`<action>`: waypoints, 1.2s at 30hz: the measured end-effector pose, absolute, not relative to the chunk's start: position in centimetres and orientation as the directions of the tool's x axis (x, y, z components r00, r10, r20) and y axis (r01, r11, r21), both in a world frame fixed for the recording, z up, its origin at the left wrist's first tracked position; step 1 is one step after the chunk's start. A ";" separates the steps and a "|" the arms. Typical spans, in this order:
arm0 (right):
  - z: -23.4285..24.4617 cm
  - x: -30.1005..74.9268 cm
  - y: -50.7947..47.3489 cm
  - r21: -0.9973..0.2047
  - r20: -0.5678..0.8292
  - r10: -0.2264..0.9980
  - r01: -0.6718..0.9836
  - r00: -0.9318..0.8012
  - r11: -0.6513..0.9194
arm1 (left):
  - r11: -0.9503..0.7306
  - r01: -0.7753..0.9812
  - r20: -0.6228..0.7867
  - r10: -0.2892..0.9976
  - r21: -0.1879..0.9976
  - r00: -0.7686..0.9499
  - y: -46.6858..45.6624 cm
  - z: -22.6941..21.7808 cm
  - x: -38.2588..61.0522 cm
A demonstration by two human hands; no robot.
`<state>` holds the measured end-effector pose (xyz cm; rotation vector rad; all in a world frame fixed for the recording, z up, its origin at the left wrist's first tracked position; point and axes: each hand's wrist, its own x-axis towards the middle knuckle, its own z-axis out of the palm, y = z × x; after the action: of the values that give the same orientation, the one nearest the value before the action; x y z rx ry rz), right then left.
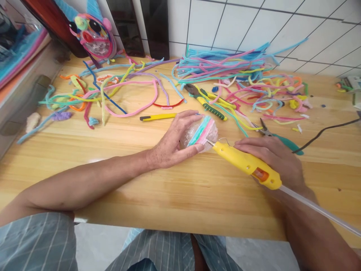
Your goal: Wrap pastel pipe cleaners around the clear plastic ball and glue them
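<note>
My left hand (176,145) is closed around a clear, crinkled plastic ball (186,134) with pink, white and teal pipe cleaner strips (200,130) lying side by side across it. My right hand (275,160) grips a yellow hot glue gun (237,158), its fingers partly hidden behind the body. The gun's metal nozzle meets the lower right edge of the strips or stops very close to it. From the gun's rear a long translucent glue stick (318,209) runs to the lower right.
Behind my hands lie a yellow utility knife (158,117), green-and-yellow pliers (205,101) and teal-handled pliers (282,141). A bundle of pipe cleaners (225,64) rests by the tiled wall, with loose pieces scattered around. A decorated figure (94,35) stands back left. A black cord (327,130) crosses the right side.
</note>
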<state>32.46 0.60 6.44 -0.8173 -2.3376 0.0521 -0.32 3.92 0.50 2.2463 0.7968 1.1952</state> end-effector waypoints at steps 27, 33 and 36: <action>8.4 32.4 0.7 -0.175 0.462 0.560 0.549 -0.687 0.817 | -0.727 0.256 0.600 0.676 0.637 0.427 3.7 0.5 -0.1; 8.3 32.0 0.9 -0.149 0.478 0.541 0.543 -0.692 0.826 | -0.737 0.245 0.612 0.665 0.630 0.427 3.9 0.3 -0.1; 8.2 32.0 1.0 -0.133 0.477 0.538 0.548 -0.695 0.826 | -0.744 0.231 0.624 0.658 0.627 0.422 3.9 0.4 -0.1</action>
<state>32.05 0.95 8.18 -0.8005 -2.4982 -0.0270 -0.05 3.89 0.39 2.2308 0.7536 1.2730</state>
